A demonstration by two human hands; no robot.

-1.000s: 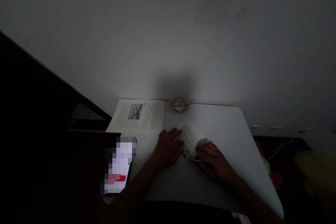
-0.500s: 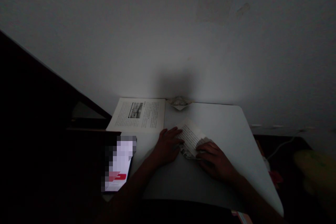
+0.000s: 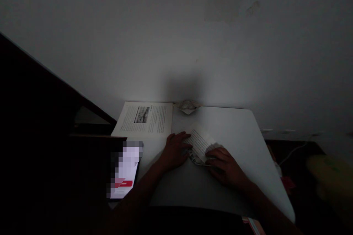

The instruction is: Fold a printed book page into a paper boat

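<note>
A printed sheet of paper (image 3: 200,142), partly folded, lies on the white table (image 3: 234,132) in dim light. My left hand (image 3: 175,150) rests on its left edge, fingers curled down onto the paper. My right hand (image 3: 224,165) presses the sheet's lower right corner with bent fingers. An open book (image 3: 146,118) with text and a small picture lies at the back left of the table. A small folded paper shape (image 3: 188,105) sits against the wall behind the sheet.
A lit phone screen (image 3: 125,170) stands at the table's left edge beside dark furniture (image 3: 55,117). A plain wall (image 3: 176,36) rises behind the table. A cable (image 3: 292,150) and dim objects lie on the floor at the right.
Both hands have stayed on the printed sheet with only slight shifts of the fingers. The view has moved a little.
</note>
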